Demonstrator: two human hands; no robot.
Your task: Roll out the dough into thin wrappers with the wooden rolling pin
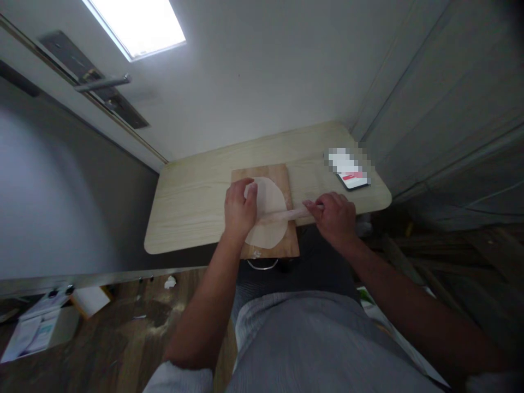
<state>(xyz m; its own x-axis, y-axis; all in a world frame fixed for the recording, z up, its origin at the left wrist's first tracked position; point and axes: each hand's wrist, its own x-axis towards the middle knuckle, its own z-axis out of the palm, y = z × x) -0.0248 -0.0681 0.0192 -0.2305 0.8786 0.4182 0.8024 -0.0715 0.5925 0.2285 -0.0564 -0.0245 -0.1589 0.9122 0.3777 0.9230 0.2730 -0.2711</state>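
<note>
A round, thin sheet of pale dough (268, 234) lies on a wooden cutting board (292, 248). My left hand (240, 204) is closed at the dough's upper left edge, thumb and fingers seeming to pinch it; the exact contact is partly hidden. Across the middle of the dough lies a slim, light rolling pin (292, 214), its left end close to my left wrist. Wrapped round the pin's right end, beyond the board, is my right hand (335, 215).
The board sits on a narrow pale wooden table (188, 202) and overhangs its front edge. At the right lies a phone (354, 179) with a lit screen. Behind stands a white door with a metal handle (102, 83). Papers (39, 330) are at lower left.
</note>
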